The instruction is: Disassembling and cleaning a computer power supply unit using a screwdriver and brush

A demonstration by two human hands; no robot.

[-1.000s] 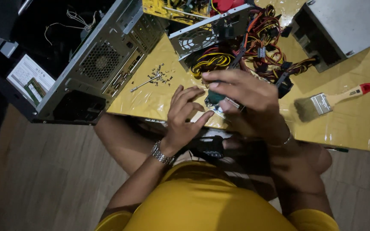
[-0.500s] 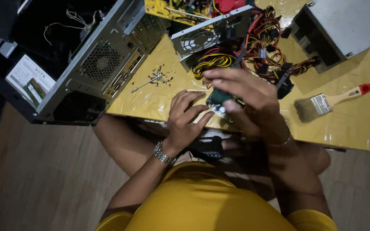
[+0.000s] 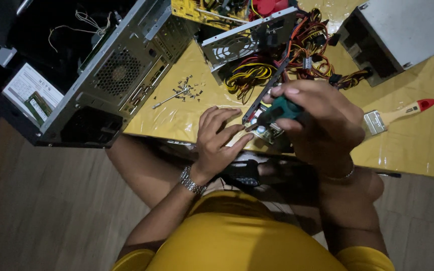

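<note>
While an open computer case (image 3: 101,85) lies on its side at the far left, a scatter of small screws (image 3: 184,92) sits on the yellow counter (image 3: 418,145) just right of it. The left hand (image 3: 217,143) presses flat, fingers spread, on the near edge of a small circuit board (image 3: 269,131), steadying it. Since a second ago the right hand (image 3: 317,123) has lifted and turned, so its fingers now wrap tightly around a green-handled screwdriver (image 3: 280,109) angled down onto that board; the screwdriving looks under way. Beyond them lies a power supply with tangled coloured cables (image 3: 277,55). A red-handled paintbrush (image 3: 395,115) rests untouched at the right, near a grey metal box (image 3: 403,32).
</note>
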